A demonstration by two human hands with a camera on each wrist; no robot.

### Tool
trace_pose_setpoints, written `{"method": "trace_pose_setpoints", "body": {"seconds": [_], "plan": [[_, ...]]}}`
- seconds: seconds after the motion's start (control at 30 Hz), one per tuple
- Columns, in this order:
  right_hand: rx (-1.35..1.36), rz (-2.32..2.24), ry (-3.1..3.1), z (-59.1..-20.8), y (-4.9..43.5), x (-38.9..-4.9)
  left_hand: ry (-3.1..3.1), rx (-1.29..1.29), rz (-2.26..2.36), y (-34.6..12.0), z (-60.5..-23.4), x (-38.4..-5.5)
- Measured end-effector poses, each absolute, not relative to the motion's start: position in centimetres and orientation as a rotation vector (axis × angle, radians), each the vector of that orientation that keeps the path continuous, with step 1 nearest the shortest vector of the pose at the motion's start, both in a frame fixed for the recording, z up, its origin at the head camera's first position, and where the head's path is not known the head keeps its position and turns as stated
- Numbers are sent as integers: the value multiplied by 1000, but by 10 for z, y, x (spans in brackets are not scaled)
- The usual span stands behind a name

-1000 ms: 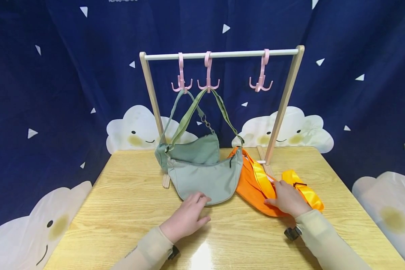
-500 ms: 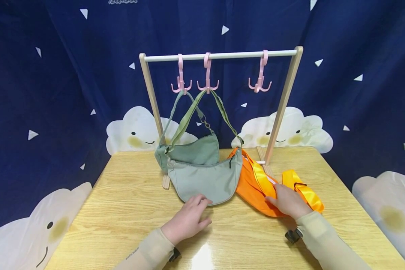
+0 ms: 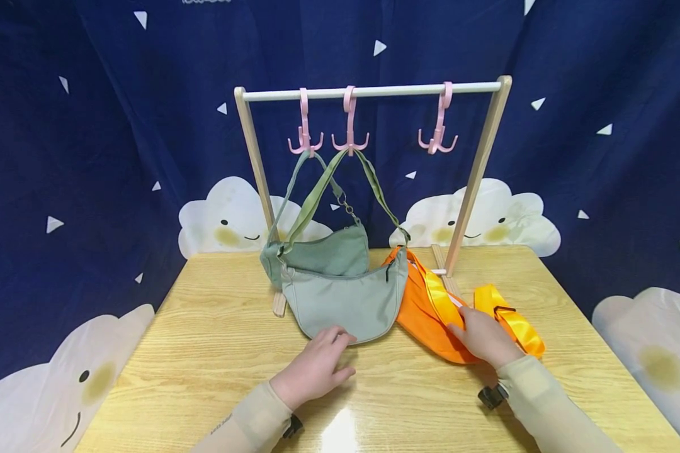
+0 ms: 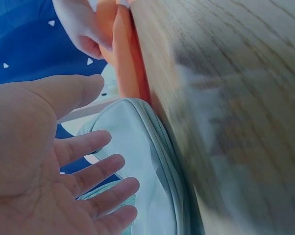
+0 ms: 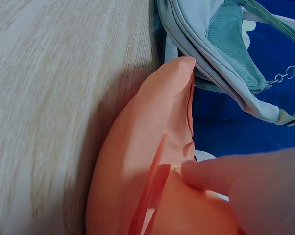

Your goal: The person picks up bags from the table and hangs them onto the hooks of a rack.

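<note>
My left hand (image 3: 316,367) hovers palm down at the lower edge of a pale grey-green shoulder bag (image 3: 345,305); its fingers are loosely spread and hold nothing. In the left wrist view that palm (image 4: 20,152) lies beside the bag, apart from it as far as I can see. An orange bag (image 3: 416,308) with a shiny yellow-orange strap (image 3: 443,299) lies on the table at right. My right hand (image 3: 483,336) grips its upper edge, the thumb (image 5: 206,174) pressing the fabric in the right wrist view. The other right fingers are mostly hidden.
A wooden rack with a white bar (image 3: 396,92) stands at the back. Pink hooks carry the pale bag and a darker green bag (image 3: 331,251) behind it. The right pink hook (image 3: 439,126) bears no bag. A wood-grain table (image 3: 221,340) lies below.
The right thumb has shifted slightly upward on the orange bag. The left hand has barely moved, and the hanging bags and hooks stay where they were.
</note>
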State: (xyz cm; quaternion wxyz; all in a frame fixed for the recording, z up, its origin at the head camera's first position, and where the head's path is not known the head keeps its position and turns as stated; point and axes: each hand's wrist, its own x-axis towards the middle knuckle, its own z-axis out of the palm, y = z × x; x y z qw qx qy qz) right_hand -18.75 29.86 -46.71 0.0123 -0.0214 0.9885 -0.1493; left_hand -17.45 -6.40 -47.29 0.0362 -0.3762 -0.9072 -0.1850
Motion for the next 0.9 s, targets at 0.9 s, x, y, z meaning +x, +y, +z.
{"method": "trace_pose_setpoints", "body": {"seconds": [0.9], "plan": [[-134, -470, 3213, -460, 293, -184, -2809, -1161, -569, -64, -475, -174]]}}
